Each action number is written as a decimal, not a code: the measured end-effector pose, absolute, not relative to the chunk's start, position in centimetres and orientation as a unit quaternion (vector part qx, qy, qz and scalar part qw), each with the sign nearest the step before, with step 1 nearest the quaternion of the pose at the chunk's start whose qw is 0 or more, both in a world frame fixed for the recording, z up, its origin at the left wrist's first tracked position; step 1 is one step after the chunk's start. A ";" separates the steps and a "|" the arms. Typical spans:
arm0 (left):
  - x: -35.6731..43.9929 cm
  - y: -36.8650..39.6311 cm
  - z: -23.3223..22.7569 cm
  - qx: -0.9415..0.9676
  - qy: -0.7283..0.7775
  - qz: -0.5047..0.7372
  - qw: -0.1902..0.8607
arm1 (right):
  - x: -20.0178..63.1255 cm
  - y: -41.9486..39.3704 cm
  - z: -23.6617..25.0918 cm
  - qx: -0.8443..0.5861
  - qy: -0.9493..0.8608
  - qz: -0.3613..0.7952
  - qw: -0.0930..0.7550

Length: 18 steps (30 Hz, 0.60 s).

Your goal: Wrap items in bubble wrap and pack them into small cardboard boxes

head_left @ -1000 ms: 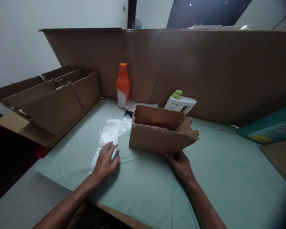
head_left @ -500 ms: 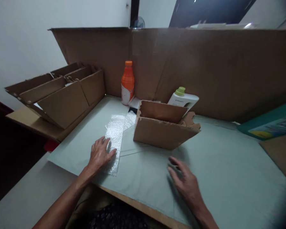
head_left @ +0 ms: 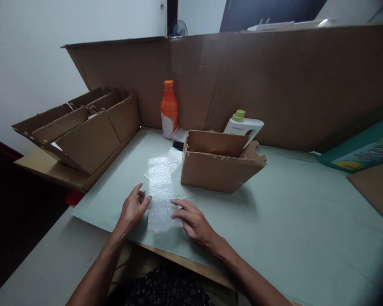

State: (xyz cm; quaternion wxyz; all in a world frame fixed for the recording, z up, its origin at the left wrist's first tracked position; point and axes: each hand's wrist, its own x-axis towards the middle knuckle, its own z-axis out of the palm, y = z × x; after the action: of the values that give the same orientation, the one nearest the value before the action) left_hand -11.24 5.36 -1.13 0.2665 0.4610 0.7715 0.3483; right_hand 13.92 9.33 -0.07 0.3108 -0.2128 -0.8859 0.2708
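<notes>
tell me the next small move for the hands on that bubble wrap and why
Probably press both hands flat and smooth the bubble wrap toward the far end. The left hand rests at its left edge and the right hand at its right edge, neither gripping it, and the strip lies slightly rumpled near the open cardboard box.

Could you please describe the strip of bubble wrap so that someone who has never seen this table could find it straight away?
On the pale green sheet covering the table, look just left of the small open cardboard box. The bubble wrap lies flat there, running from near the orange bottle toward the table's near edge, with the left hand and right hand at its near end. It alone is clear and bubbly.
</notes>
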 end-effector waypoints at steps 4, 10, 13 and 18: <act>-9.6 5.3 -0.8 0.329 0.679 0.482 0.446 | 20.5 6.6 2.5 -0.234 -0.846 0.355 0.321; -5.4 6.8 -1.6 0.342 0.611 0.518 0.491 | 26.2 3.4 2.3 -0.248 -0.850 0.405 0.226; -3.6 6.3 -1.9 0.451 0.631 0.515 0.365 | 27.5 2.6 1.6 -0.286 -0.854 0.386 0.199; -0.6 4.5 0.7 0.728 0.433 0.530 0.035 | 28.3 2.1 1.2 -0.321 -0.869 0.329 0.184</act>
State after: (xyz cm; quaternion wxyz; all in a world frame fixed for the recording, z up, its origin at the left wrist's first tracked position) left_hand -0.56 4.52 0.69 0.0349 0.7283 0.4332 0.5299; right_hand 28.26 2.13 1.22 0.1842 -0.3208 -0.8689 0.3290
